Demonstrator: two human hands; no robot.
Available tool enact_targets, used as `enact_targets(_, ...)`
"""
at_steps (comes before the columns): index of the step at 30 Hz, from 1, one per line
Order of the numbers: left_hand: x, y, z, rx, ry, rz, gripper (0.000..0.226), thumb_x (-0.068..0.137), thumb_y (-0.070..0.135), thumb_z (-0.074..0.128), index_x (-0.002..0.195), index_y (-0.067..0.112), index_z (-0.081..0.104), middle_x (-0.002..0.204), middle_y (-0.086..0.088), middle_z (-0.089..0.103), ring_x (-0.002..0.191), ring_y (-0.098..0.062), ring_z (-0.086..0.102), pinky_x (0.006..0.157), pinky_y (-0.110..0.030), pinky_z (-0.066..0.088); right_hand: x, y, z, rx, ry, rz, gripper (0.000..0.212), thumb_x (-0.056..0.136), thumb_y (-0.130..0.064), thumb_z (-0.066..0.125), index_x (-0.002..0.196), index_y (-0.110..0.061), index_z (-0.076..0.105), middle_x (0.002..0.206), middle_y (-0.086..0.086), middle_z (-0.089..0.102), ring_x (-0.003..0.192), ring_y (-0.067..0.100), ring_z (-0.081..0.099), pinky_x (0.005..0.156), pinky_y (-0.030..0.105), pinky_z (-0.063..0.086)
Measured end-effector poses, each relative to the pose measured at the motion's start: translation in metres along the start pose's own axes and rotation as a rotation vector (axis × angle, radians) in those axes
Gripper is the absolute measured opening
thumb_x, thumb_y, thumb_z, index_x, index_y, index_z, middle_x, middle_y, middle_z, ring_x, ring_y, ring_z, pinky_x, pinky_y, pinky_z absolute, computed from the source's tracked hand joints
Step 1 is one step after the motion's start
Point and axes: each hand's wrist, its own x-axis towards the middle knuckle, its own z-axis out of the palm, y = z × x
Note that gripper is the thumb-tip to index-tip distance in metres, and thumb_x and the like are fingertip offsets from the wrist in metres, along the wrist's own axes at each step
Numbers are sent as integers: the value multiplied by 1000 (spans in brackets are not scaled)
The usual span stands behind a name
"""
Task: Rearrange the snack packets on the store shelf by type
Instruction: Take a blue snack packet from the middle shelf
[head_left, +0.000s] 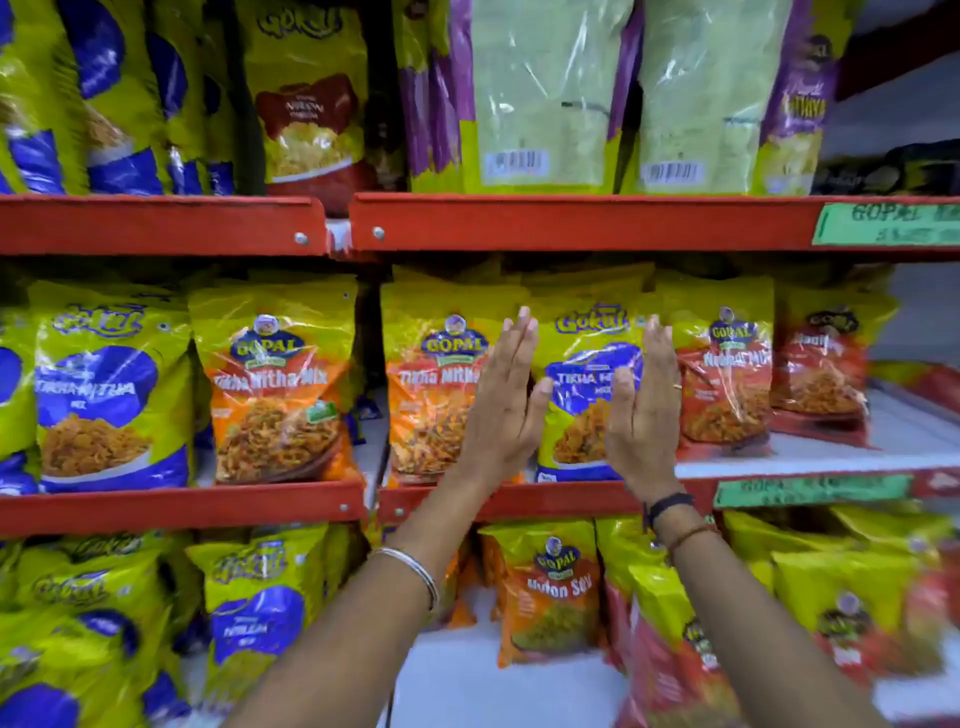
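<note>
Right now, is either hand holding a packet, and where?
Neither has a closed grip: left hand and right hand are open-palmed, flanking the blue Gokul packet by its side edges.

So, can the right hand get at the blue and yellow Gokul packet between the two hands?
Probably yes. The right hand is open at the right edge of the blue and yellow Gokul packet, whose front is uncovered; only the neighbouring red Gopal packet crowds that side.

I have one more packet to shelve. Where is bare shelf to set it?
The middle shelf is bare right of the red Gopal packet. The bottom shelf is bare beside the Nylon Sev packet. Left of the orange Tikha Mitha packets, packets stand tightly packed.
</note>
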Motion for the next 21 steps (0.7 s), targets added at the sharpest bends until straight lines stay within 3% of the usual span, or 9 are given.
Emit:
enact_targets(3, -14, 2, 29, -66, -101, -193, 62, 98, 41, 28, 149, 12, 6, 158, 2, 0, 148, -9, -1, 120, -22, 3, -12, 31, -8, 27, -43, 188, 61, 97, -42, 27, 150, -12, 20, 154, -5, 21, 148, 16, 16, 117, 16, 6)
enact_targets(5, -25, 3, 50, -103, -157, -306, 65, 99, 40, 31, 150, 18, -2, 158, 8, -9, 146, -2, -10, 117, -16, -2, -21, 50, -9, 75, -123, 316, 66, 97, -46, 27, 152, -11, 16, 159, -1, 18, 149, 16, 13, 117, 19, 6)
enact_targets(8, -30, 2, 73, -173, -168, -505, 71, 99, 36, 37, 148, 17, -10, 157, 6, -13, 144, -3, -15, 121, -27, 0, -17, 70, -11, 116, -239, 447, 70, 97, -48, 34, 153, -12, 10, 162, 4, 13, 148, 16, 11, 119, 33, 11)
enact_targets(10, -32, 1, 81, -202, -212, -651, 76, 97, 39, 40, 148, 15, -12, 160, -1, -10, 147, -13, -6, 120, -36, 9, -15, 78, -9, 169, -312, 489, 68, 97, -44, 42, 151, -13, 15, 158, 1, 21, 144, 13, 19, 116, 28, 14)
enact_targets(13, -32, -3, 85, -230, -204, -698, 80, 92, 48, 46, 150, 18, -1, 160, -4, 14, 144, -20, 23, 113, -38, 28, -16, 91, -6, 244, -350, 516, 63, 90, -48, 55, 142, -18, 35, 145, -3, 44, 132, 13, 41, 112, 34, 30)
enact_targets(15, -30, -5, 83, -297, -182, -725, 76, 88, 45, 53, 148, 21, 14, 151, -3, 37, 128, -14, 45, 104, -34, 38, -16, 97, -8, 281, -341, 578, 71, 81, -59, 60, 139, -21, 41, 138, -2, 55, 127, 16, 51, 110, 42, 39)
enact_targets(17, -25, -6, 79, -346, -179, -752, 68, 85, 36, 61, 143, 23, 27, 140, -2, 49, 119, -13, 52, 99, -35, 42, -14, 97, -11, 304, -320, 603, 77, 74, -63, 64, 136, -22, 47, 134, 1, 60, 124, 18, 54, 107, 47, 42)
enact_targets(21, -19, -3, 68, -403, -126, -726, 61, 80, 16, 70, 134, 24, 42, 127, 5, 58, 115, -12, 55, 101, -45, 47, -15, 89, -17, 390, -240, 570, 64, 78, -38, 74, 133, -18, 49, 131, 3, 60, 120, 17, 57, 104, 46, 46)
